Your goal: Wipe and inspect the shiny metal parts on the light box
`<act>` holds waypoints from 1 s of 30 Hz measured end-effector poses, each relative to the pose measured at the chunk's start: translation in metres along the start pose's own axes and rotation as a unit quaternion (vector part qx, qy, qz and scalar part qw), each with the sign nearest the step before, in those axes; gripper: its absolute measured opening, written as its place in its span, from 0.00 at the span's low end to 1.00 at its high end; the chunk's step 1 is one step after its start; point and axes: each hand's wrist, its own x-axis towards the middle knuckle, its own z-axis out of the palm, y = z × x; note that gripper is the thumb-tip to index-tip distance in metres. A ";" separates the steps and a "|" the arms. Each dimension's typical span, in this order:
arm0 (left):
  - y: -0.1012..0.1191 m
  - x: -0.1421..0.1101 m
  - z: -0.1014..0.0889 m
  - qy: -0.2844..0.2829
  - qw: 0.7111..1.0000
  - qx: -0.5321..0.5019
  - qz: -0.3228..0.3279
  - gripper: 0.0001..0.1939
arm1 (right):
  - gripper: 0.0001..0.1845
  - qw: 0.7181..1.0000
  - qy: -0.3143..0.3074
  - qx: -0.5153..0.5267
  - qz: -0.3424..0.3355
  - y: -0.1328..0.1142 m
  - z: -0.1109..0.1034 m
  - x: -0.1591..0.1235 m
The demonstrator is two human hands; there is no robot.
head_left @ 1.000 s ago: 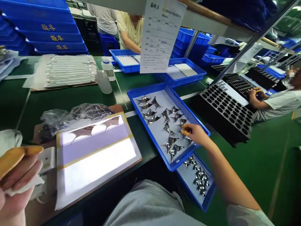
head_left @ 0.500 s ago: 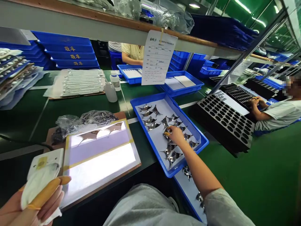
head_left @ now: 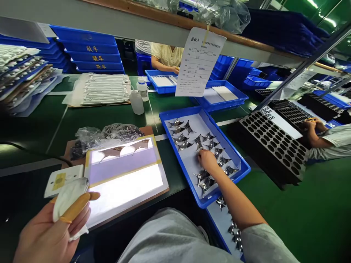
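My right hand [head_left: 207, 161] reaches into a blue tray [head_left: 244, 165] lined with white paper. Its fingers curl down among several shiny star-shaped metal parts [head_left: 189, 136], and what they pinch is hidden. My left hand [head_left: 52, 230] is low at the left. It wears yellow finger cots and is closed on a folded white cloth [head_left: 68, 199]. A bright light pad [head_left: 126, 177] lies between the hands with a thin metal piece [head_left: 122, 149] along its top edge.
A second blue tray [head_left: 225, 219] with more parts sits below the table edge. Plastic bags [head_left: 105, 133], two bottles [head_left: 136, 102], stacked blue bins [head_left: 90, 54], a hanging paper sheet [head_left: 199, 62] and black hole trays [head_left: 271, 148] surround me. Other people work behind and at right.
My right hand moved left across the tray from its right edge to the middle. The view lifted and my left hand with the cloth came further into view.
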 end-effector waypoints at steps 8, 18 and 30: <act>-0.008 -0.020 0.034 -0.072 0.990 0.110 0.043 0.20 | 0.07 0.936 0.174 0.301 -0.056 -0.058 -0.034 -0.055; -0.034 -0.041 0.046 -0.241 0.952 0.155 0.108 0.24 | 0.03 0.725 0.091 0.675 -0.105 -0.204 -0.002 -0.120; -0.108 0.050 -0.008 -0.220 0.798 0.495 0.264 0.25 | 0.27 0.994 0.096 0.023 0.047 -0.006 0.002 -0.071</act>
